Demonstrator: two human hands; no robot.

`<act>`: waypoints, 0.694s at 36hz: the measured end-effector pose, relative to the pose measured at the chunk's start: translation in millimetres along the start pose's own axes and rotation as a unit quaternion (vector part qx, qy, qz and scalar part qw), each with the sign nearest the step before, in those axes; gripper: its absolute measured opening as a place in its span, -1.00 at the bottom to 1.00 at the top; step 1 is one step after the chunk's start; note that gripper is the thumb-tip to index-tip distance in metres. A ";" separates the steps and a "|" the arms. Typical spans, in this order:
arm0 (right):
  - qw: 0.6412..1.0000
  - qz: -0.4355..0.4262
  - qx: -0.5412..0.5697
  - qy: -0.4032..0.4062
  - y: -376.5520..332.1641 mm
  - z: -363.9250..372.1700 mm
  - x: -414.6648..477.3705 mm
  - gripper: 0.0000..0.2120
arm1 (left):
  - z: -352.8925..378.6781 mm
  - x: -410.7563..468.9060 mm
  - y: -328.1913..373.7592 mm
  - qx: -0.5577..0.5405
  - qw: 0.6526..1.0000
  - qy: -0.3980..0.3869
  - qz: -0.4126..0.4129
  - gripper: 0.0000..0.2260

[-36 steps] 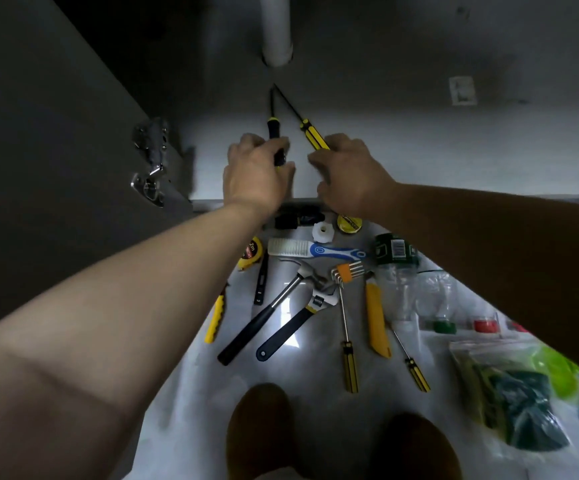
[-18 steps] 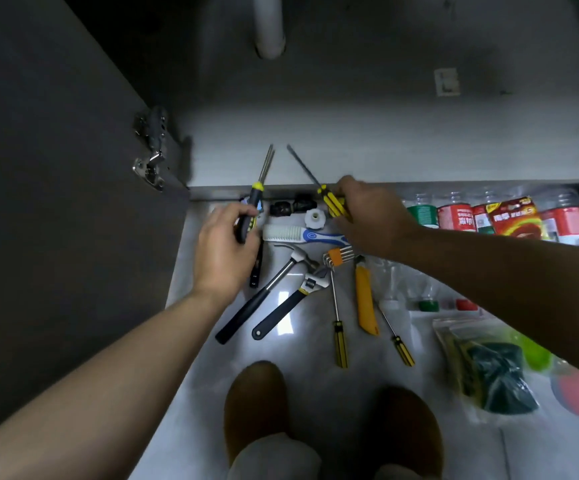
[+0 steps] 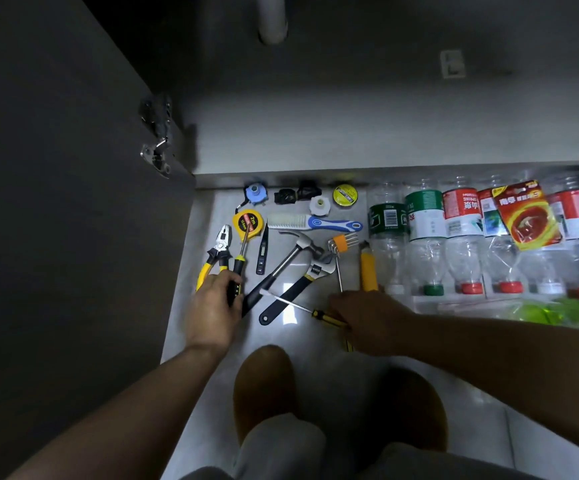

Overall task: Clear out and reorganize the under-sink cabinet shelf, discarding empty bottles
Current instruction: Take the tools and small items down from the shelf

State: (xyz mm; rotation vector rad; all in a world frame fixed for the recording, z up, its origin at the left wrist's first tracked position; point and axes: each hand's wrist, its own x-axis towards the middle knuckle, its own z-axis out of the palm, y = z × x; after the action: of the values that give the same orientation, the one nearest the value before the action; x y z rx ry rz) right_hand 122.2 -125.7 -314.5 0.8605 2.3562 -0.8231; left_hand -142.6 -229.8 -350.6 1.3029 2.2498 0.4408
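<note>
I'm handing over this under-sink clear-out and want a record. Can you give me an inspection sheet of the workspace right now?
Surface: pale tiled floor in front of the grey cabinet shelf.
Job's things: clear plastic bottles lie side by side on the floor, caps toward the person.
Clutter: hammer, adjustable wrench, pliers, tape measure, brush and yellow utility knife lie on the floor; a red packet lies on the bottles.
Hands: left hand grips a black-and-yellow screwdriver; right hand holds a yellow-handled screwdriver.
Cables: nothing seen.
Surroundings: white drain pipe, open cabinet door with hinge, brown shoes.
</note>
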 end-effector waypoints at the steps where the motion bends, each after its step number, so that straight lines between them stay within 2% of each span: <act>1: 1.000 -0.003 -0.023 -0.006 -1.3 3.1 0.6 -0.65 | 0.0 -0.5 0.3 0.009 1.000 0.003 0.006 -0.75; 3: 0.998 -0.010 -0.053 -0.015 -2.7 8.1 2.4 -0.58 | -0.1 -0.9 0.8 0.020 1.000 0.008 0.015 -0.76; 10: 0.994 -0.007 -0.110 -0.002 -0.3 12.1 10.4 -0.58 | 0.0 -3.5 -5.0 0.054 0.998 0.011 0.025 -0.78; 16: 0.996 -0.003 -0.079 0.039 0.3 8.8 21.5 -0.63 | -4.5 -11.8 -9.3 0.062 0.997 -0.004 0.041 -0.75; 25: 0.993 -0.026 -0.052 0.099 -2.7 5.9 43.1 -0.64 | -3.5 -14.6 -9.7 0.033 0.999 -0.013 0.017 -0.75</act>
State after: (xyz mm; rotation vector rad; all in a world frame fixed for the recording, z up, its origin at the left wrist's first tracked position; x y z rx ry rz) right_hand 92.5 -114.3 -344.4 0.8770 2.5785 -0.6534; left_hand -145.3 -247.4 -348.9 1.3740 2.2419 0.3618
